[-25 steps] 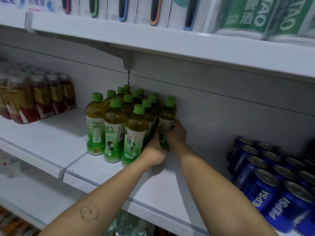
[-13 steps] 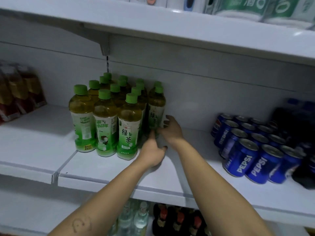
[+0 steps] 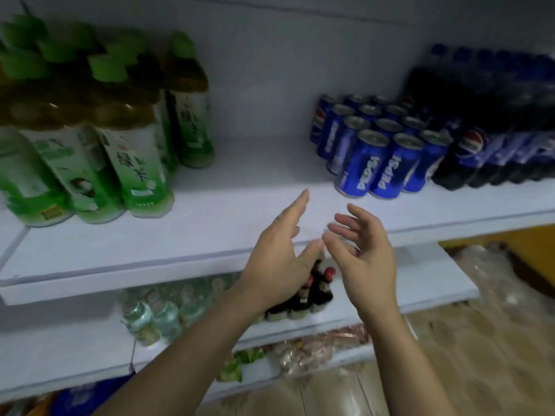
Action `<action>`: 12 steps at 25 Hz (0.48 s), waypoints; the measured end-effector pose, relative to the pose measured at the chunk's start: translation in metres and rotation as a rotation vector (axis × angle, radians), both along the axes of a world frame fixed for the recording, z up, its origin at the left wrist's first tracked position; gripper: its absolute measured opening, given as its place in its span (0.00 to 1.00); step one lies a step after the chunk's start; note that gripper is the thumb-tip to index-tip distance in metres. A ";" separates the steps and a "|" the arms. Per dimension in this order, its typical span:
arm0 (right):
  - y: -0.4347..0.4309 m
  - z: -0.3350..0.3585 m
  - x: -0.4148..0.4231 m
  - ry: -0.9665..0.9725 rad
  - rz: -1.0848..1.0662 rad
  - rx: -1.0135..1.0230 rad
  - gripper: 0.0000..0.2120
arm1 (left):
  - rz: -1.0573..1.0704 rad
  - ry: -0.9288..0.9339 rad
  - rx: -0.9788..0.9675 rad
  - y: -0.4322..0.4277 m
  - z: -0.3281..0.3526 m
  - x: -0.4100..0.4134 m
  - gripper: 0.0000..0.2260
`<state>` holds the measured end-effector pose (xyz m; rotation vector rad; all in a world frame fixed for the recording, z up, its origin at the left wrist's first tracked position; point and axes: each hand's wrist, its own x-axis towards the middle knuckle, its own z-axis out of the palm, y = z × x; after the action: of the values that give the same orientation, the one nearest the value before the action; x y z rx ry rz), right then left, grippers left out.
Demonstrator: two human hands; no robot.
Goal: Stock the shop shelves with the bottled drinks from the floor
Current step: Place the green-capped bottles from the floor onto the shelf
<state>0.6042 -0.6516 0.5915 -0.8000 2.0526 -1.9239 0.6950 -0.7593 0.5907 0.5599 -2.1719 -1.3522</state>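
Off the green tea bottles (image 3: 90,139) now, both hands, where half a second ago touching the rightmost bottle at the back. At far left on the middle shelf (image 3: 255,181): that cluster of green-capped bottles, upright and packed close, the rightmost one set back near the wall. Right of the cluster, over the shelf's front edge: left hand (image 3: 276,265), fingers straight and spread, gripping nothing. Just beside it, apart by a narrow gap: right hand (image 3: 369,265), fingers loosely bent and spread, likewise gripping nothing. Behind the hands, on the shelf below: clear bottles (image 3: 156,313), then dark bottles with red caps (image 3: 318,286), partly hidden by the left hand. Further right on the middle shelf: blue Pepsi cans (image 3: 369,157) in rows, close against dark Pepsi bottles (image 3: 495,139) at the far right. Below right: blurred wood-patterned floor (image 3: 480,370).
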 end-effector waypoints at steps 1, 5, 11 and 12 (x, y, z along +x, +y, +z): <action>0.028 -0.016 0.001 -0.040 -0.043 0.010 0.21 | -0.044 -0.018 -0.028 0.018 -0.009 -0.001 0.31; 0.134 -0.099 -0.009 -0.180 -0.237 0.203 0.19 | -0.246 -0.189 -0.107 0.096 -0.053 -0.023 0.29; 0.267 -0.235 -0.020 -0.420 -0.351 0.510 0.19 | -0.380 -0.476 0.033 0.198 -0.182 -0.077 0.27; 0.285 -0.261 -0.019 -0.454 -0.352 0.564 0.19 | -0.396 -0.526 0.061 0.214 -0.210 -0.080 0.28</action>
<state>0.5847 -0.3663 0.3305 0.1202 2.3390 -1.3550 0.6150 -0.5454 0.3808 0.5775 -2.7874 -1.6162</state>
